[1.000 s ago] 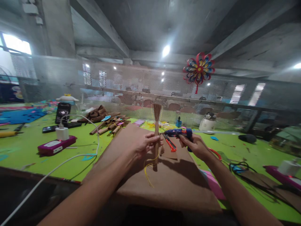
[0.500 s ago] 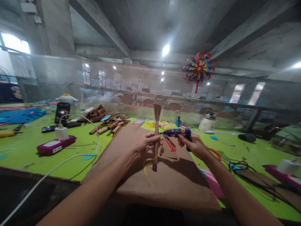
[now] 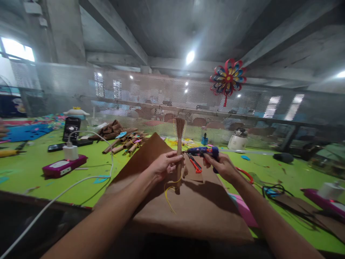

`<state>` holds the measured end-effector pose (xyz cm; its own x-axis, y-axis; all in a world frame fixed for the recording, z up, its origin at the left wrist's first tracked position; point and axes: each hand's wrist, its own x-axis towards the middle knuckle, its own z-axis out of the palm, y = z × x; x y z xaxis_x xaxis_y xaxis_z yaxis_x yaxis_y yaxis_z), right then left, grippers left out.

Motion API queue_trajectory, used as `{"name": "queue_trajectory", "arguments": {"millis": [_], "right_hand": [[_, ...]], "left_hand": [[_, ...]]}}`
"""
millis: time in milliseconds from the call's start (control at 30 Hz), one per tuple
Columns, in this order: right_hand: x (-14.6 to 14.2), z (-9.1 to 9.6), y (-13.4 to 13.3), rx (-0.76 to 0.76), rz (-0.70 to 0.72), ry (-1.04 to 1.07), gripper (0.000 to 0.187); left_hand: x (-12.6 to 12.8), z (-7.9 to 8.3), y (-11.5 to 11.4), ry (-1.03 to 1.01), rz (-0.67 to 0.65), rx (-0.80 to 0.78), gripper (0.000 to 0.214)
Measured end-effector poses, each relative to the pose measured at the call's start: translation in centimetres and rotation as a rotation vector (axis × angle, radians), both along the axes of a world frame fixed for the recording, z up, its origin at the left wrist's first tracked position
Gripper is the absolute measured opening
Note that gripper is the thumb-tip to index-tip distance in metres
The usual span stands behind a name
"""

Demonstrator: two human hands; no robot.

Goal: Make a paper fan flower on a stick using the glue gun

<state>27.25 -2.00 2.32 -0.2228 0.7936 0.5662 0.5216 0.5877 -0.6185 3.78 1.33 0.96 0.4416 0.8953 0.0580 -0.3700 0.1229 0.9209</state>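
My left hand point(image 3: 164, 165) grips a rolled brown paper stick point(image 3: 179, 145) upright; its top fans out into a fringe like a small broom. A yellow string point(image 3: 168, 199) hangs from its lower part. In my right hand point(image 3: 222, 164) is a dark blue glue gun point(image 3: 202, 151), its nozzle pointing left and close to the stick, perhaps touching it. A clear glue stick point(image 3: 250, 151) juts from the gun's back. Beneath both hands lies a large brown paper sheet point(image 3: 207, 216). Just behind them rests a cutter with orange-red edges point(image 3: 194, 163).
Rolled brown tubes point(image 3: 126, 142) lie in a pile at the back left. A white cable point(image 3: 111, 154) runs from the charger on a purple power strip point(image 3: 64, 166). A white flask point(image 3: 237, 139) stands at the back right, before the mesh screen point(image 3: 161, 93). Black cable point(image 3: 275, 190) lies right.
The brown paper sheet's far left corner has lifted and curled up. Part of another person's hand has appeared at the far left edge. My own hands have barely moved.
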Motion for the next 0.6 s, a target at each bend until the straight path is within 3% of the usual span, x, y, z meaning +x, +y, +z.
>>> {"name": "queue_trajectory", "arguments": {"millis": [167,600], "right_hand": [[0.16,0.07,-0.08,-0.008,0.005,0.043,0.044],[-0.03,0.36,-0.41,-0.022,0.000,0.038,0.046]], "left_hand": [[0.09,0.23,-0.19,-0.053,0.051,-0.057,0.026],[0.05,0.51,-0.44,-0.059,0.010,-0.048,0.025]]}}
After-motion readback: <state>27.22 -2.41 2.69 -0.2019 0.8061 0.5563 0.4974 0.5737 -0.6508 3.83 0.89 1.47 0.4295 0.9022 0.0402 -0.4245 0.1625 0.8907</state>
